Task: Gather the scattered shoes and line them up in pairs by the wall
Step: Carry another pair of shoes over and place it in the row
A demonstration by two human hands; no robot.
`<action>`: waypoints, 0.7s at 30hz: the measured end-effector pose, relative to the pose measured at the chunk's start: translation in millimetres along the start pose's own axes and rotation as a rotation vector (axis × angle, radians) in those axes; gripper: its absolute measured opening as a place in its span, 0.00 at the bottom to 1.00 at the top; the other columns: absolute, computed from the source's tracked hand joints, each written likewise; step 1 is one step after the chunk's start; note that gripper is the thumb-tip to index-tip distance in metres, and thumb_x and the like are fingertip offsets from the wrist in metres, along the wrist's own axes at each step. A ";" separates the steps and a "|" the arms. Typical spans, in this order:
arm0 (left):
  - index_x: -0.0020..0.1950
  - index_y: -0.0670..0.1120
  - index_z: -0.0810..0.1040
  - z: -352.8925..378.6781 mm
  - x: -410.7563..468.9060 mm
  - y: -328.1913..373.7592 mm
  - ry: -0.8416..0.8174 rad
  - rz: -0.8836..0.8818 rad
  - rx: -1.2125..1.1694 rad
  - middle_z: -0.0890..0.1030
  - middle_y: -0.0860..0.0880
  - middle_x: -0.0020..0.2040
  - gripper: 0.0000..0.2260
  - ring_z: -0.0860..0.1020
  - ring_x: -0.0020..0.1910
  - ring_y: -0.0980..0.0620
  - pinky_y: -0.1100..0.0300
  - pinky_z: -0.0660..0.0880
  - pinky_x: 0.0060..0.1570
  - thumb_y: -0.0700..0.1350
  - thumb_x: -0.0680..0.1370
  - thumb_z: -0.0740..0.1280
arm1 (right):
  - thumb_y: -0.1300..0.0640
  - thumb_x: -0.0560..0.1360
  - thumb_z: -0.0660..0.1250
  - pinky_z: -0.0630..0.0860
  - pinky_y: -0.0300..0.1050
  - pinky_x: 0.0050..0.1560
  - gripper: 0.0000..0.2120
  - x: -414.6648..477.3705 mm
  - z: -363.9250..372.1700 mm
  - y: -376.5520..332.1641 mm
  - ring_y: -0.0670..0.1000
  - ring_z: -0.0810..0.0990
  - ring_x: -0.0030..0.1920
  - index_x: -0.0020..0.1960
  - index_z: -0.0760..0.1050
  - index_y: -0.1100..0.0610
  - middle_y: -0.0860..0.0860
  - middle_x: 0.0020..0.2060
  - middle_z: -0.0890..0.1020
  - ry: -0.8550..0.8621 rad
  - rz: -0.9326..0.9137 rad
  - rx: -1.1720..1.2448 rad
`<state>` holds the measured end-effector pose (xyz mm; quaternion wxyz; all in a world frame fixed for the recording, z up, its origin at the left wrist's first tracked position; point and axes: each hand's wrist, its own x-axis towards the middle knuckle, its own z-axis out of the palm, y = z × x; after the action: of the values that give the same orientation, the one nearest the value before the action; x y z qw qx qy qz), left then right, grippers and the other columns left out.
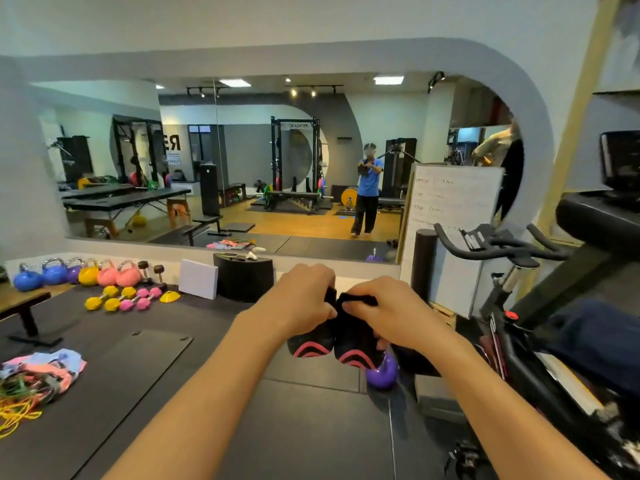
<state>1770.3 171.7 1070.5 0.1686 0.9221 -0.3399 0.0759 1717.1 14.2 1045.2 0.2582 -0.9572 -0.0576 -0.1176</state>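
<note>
Two black shoes with pink curved stripes hang side by side in front of me, above the dark floor mat. My left hand grips the left shoe by its top edge. My right hand grips the right shoe the same way. The shoes touch each other, toes pointing down. Both are held up in the air, facing the mirrored wall. Their upper parts are hidden by my fingers.
A purple kettlebell stands on the floor just under the shoes. An exercise bike and a whiteboard stand right. Left are coloured kettlebells, dumbbells, a bench, resistance bands. A black box sits by the wall.
</note>
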 end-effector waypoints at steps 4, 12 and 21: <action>0.57 0.47 0.76 20.1 87.0 -51.6 -0.049 0.038 -0.030 0.77 0.46 0.56 0.14 0.76 0.54 0.46 0.54 0.75 0.50 0.47 0.73 0.71 | 0.51 0.77 0.65 0.78 0.37 0.31 0.06 82.2 10.7 39.0 0.47 0.83 0.33 0.53 0.77 0.48 0.49 0.42 0.81 -0.073 0.119 0.143; 0.53 0.48 0.74 49.9 264.6 -124.0 -0.079 0.117 -0.083 0.76 0.46 0.55 0.11 0.75 0.52 0.46 0.57 0.71 0.45 0.46 0.73 0.71 | 0.58 0.71 0.72 0.81 0.39 0.37 0.13 227.4 6.0 108.5 0.50 0.85 0.43 0.55 0.78 0.50 0.50 0.46 0.82 -0.098 0.282 0.328; 0.51 0.47 0.74 131.5 456.5 -184.2 -0.111 0.158 -0.055 0.78 0.45 0.53 0.11 0.75 0.53 0.44 0.57 0.67 0.43 0.47 0.73 0.71 | 0.60 0.72 0.69 0.80 0.37 0.36 0.13 385.4 28.3 246.5 0.48 0.83 0.42 0.55 0.77 0.50 0.48 0.46 0.81 -0.067 0.324 0.326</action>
<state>2239.6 -19.4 1016.4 0.1683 0.8902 -0.4224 0.0282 2136.9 -164.3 1001.2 0.4227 -0.9030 0.0700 -0.0318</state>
